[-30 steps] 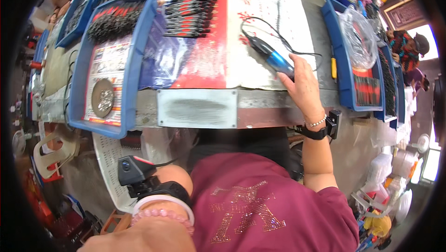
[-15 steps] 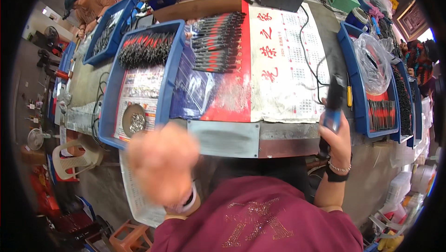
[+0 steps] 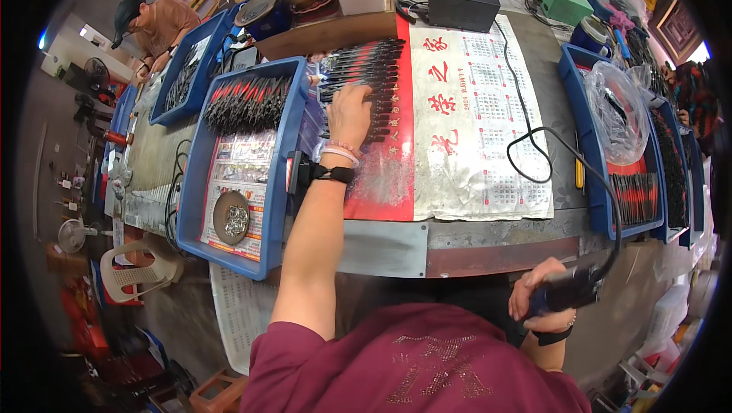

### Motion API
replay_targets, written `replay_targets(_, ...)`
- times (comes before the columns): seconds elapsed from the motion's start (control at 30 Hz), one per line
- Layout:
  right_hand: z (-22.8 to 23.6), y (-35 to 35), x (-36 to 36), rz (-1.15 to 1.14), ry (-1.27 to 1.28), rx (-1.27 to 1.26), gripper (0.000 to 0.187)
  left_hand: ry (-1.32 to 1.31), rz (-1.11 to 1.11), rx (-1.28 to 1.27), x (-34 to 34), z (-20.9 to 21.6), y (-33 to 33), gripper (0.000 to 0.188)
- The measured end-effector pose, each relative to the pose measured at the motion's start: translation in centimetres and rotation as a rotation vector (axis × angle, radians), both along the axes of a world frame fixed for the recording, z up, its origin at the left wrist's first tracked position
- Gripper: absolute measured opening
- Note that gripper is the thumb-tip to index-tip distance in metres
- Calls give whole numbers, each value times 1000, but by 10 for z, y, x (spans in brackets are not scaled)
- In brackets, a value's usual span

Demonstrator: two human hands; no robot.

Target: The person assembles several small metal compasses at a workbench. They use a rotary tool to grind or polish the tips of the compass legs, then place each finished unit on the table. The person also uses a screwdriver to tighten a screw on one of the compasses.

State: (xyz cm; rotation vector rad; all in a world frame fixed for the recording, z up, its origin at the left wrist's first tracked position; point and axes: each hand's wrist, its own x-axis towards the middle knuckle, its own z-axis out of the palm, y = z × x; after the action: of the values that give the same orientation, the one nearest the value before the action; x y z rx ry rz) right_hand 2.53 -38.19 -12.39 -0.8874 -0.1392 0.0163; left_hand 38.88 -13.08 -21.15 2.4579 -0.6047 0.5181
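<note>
Head: left hand [image 3: 350, 114] at black-red rods [image 3: 374, 61], near red-lettered sheet [image 3: 482, 120].

A long grey workbench [image 3: 547, 78] runs across the room from nine to three o'clock over a dull grey floor [image 3: 175, 314], with a beige plastic chair [image 3: 162, 270] at eight and a reddish-brown stool [image 3: 217, 394] at seven. Toward nine stands a pale fan [image 3: 72, 236], and a darker fan [image 3: 97, 72] sits at ten, near a pale strip of wall [image 3: 76, 46]; much of that side is dim. At two o'clock a dark framed panel [image 3: 677, 23] hangs just above a patch of white light [image 3: 700, 53], possibly a window.
</note>
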Motion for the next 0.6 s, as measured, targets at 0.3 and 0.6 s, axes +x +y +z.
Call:
replay_targets(0.3,-8,-1,-5,90,-73,-40,51,-144,-86,205,15,-7,1,24)
replay_targets(0.6,-6,7,-9,91,-28,15,49,-266,-101,22,12,2,4,23)
